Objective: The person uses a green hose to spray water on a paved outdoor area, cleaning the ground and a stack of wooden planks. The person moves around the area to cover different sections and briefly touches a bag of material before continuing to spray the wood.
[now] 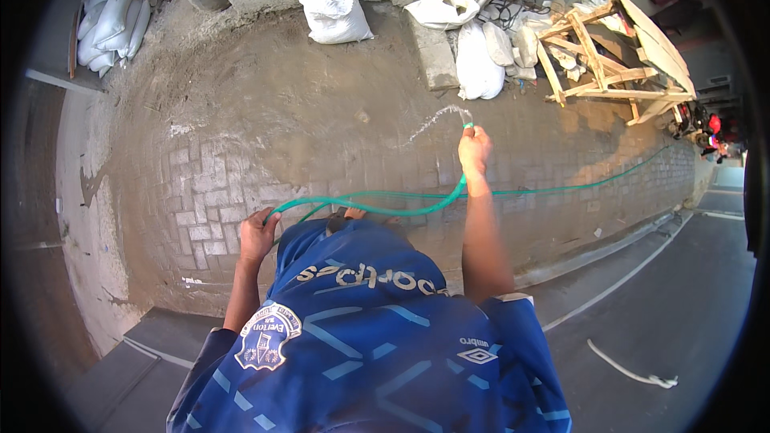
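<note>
Grn hose (417, 212) in L hand (256, 236) — end past fingers (480, 138) of R hand (474, 152).

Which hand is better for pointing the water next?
Probably the right hand: it grips the green hose near the end where water spurts out. The left hand holds it farther back.

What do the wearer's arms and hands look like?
Left hand and right hand: no gloves. Forearms uncovered, no watch visible. Short dark-blue sleeves, the right with pale cuff trim.
</note>
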A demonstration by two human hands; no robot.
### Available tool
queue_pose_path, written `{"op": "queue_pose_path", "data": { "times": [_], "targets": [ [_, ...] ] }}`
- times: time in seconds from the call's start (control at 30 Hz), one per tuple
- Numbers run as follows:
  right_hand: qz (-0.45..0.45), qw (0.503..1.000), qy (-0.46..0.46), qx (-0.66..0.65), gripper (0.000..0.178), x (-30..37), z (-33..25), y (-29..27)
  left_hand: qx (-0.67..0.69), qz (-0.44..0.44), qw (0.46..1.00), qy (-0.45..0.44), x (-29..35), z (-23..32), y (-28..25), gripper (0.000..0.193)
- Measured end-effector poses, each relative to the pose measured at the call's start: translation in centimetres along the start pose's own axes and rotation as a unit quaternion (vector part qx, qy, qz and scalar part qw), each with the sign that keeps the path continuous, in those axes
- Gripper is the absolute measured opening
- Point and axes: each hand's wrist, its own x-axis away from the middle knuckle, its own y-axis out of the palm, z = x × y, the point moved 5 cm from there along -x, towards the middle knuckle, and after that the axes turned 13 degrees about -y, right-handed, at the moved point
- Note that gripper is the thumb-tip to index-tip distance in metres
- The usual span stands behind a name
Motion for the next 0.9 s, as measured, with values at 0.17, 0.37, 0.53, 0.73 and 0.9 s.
{"op": "queue_pose_path", "data": {
  "times": [0.17, 0.37, 0.53, 0.73, 0.9],
  "targets": [
    [0.053, 0.996, -0.041, -0.051, 0.026, -1.8, -5.2, -5.4, 0.004, -0.007, 1.000, -0.002, -3.7, 2.6, -0.2, 0.022],
    [-0.020, 1.000, -0.021, 0.007, 0.027, 1.1, 0.6, -3.0, -0.010, -0.030, 0.998, 0.047, -4.8, 1.7, 1.5, 0.021],
    [-0.096, 0.991, 0.000, 0.095, 0.026, 4.4, 2.3, -1.9, -0.038, -0.106, 0.992, 0.048, -3.0, 1.4, 3.3, 0.022],
    [-0.047, 0.984, 0.139, 0.103, 0.030, 9.7, 9.9, -4.3, -0.048, -0.144, 0.987, 0.046, -2.8, 2.2, 4.6, 0.021],
    [0.182, 0.919, 0.345, -0.059, 0.021, 19.3, 20.0, -11.8, -0.051, -0.121, 0.986, 0.105, -4.6, 6.5, 6.0, 0.019]
  ]
}}
